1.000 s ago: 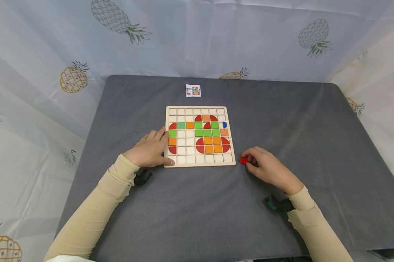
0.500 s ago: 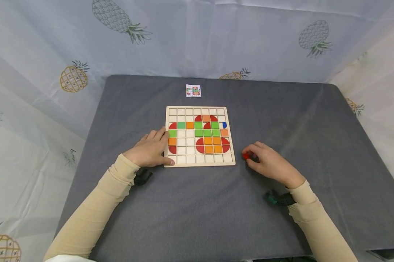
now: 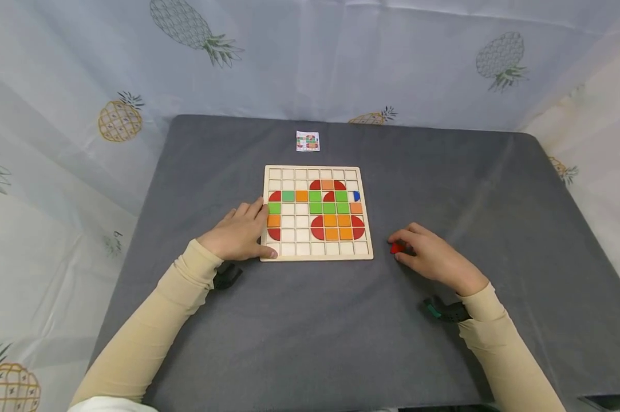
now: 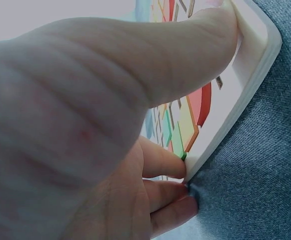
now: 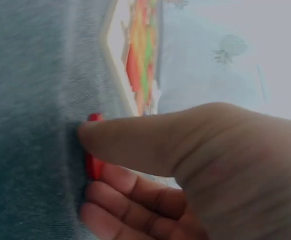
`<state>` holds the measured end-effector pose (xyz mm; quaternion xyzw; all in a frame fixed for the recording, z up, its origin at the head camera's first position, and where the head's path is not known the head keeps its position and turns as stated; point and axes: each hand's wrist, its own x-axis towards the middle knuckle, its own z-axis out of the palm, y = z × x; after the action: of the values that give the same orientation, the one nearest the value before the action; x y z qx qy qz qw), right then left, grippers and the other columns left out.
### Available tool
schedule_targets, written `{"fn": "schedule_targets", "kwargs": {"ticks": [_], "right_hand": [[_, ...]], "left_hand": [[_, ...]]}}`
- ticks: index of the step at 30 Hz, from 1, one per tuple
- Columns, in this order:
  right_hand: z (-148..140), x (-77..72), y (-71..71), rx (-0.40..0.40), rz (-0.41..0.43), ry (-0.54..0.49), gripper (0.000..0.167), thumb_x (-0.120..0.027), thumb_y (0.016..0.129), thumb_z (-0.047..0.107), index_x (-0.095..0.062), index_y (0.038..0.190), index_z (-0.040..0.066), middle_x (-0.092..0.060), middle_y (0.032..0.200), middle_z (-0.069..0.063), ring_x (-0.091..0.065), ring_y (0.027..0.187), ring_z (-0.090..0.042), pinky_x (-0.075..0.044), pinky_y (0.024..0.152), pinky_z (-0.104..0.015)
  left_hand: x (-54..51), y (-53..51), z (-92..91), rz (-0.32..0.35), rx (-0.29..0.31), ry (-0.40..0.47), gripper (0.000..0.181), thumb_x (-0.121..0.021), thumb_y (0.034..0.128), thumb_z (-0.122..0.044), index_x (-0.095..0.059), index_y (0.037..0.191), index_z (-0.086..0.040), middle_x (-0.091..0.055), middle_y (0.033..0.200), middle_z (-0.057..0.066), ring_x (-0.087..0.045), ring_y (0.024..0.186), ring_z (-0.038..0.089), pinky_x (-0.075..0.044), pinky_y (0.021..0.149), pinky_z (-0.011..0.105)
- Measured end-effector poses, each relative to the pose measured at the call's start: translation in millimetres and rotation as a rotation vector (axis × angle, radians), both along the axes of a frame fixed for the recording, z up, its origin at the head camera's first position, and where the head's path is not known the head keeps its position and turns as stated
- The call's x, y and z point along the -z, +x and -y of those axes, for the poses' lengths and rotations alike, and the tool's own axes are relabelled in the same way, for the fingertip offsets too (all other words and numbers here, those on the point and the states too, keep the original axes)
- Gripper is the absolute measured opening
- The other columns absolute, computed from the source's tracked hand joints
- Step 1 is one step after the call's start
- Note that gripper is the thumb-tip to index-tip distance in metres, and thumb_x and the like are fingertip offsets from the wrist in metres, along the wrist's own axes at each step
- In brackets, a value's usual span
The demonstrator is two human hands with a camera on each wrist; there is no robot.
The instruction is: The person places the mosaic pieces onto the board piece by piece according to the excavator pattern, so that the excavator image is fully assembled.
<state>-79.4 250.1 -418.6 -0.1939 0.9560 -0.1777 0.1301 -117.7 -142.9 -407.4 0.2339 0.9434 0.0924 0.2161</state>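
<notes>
A square wooden grid board (image 3: 317, 257) lies on the table, with red, green, orange and blue tiles in some of its cells. My left hand (image 3: 237, 232) rests on its left side, fingers fairly straight along the edge and thumb (image 4: 205, 45) laid over the near-left corner. Right of the board, my right hand (image 3: 441, 257) is low over the cloth. Between its thumb and fingers it pinches a small red tile (image 3: 396, 248). In the right wrist view the thumb covers the middle of the red tile (image 5: 93, 167), so its full outline is hidden.
Behind the board lies a small printed card (image 3: 307, 141) with a coloured grid pattern. A dark grey cloth (image 3: 330, 337) covers the table. A pale curtain (image 3: 392, 57) with pineapple prints hangs behind the far edge.
My right hand has shifted slightly right, away from the board, with the red tile. The left hand stays at the board's edge. The whole head view has shifted a little.
</notes>
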Motion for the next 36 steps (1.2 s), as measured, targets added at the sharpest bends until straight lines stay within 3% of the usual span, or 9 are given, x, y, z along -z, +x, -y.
{"fn": "schedule_targets", "kwargs": {"ticks": [6, 14, 19, 29, 36], "right_hand": [[0, 2.2, -1.5, 0.003, -0.04, -0.003, 0.017, -0.072, 0.092, 0.008, -0.071, 0.109, 0.007, -0.064, 0.095, -0.004, -0.057, 0.081, -0.015, -0.051, 0.074, -0.036], [3, 6.1, -15.0, 0.008, -0.093, -0.02, 0.017, -0.07, 0.088, 0.008, -0.069, 0.105, 0.006, -0.06, 0.089, -0.004, -0.053, 0.078, -0.016, -0.047, 0.069, -0.031], [9, -5.3, -27.9, -0.016, -0.093, -0.046, 0.019, -0.071, 0.088, 0.011, -0.069, 0.107, 0.008, -0.058, 0.089, -0.004, -0.052, 0.078, -0.018, -0.046, 0.066, -0.029], [74, -41.5, -59.5, -0.164, -0.095, -0.088, 0.023, -0.069, 0.09, 0.011, -0.067, 0.112, 0.008, -0.059, 0.096, -0.006, -0.054, 0.087, -0.021, -0.048, 0.073, -0.032], [119, -45.4, -76.3, -0.238, -0.059, -0.112, 0.023, -0.069, 0.09, 0.015, -0.068, 0.113, 0.01, -0.063, 0.105, -0.003, -0.058, 0.094, -0.022, -0.052, 0.08, -0.032]], "left_hand": [[0.9, -1.6, 0.2, -0.001, -0.002, 0.002, 0.105, -0.074, 0.0894, -0.049, -0.019, 0.158, 0.008, -0.014, 0.167, 0.028, -0.027, 0.148, 0.045, -0.027, 0.119, 0.065], [2.0, -1.8, 0.7, 0.003, -0.005, 0.002, 0.105, -0.073, 0.0896, -0.049, -0.019, 0.159, 0.007, -0.013, 0.167, 0.027, -0.026, 0.149, 0.045, -0.025, 0.12, 0.065], [1.8, -2.1, 0.5, 0.007, 0.003, 0.001, 0.105, -0.073, 0.0899, -0.05, -0.019, 0.159, 0.007, -0.012, 0.167, 0.028, -0.025, 0.149, 0.045, -0.026, 0.12, 0.065], [3.4, -2.2, 3.3, 0.008, -0.005, 0.0, 0.104, -0.073, 0.09, -0.05, -0.02, 0.159, 0.006, -0.011, 0.168, 0.027, -0.024, 0.15, 0.044, -0.024, 0.12, 0.066], [3.2, -2.3, 1.3, 0.006, -0.006, 0.006, 0.105, -0.074, 0.0889, -0.05, -0.02, 0.159, 0.006, -0.011, 0.168, 0.027, -0.024, 0.15, 0.043, -0.025, 0.12, 0.065]]}}
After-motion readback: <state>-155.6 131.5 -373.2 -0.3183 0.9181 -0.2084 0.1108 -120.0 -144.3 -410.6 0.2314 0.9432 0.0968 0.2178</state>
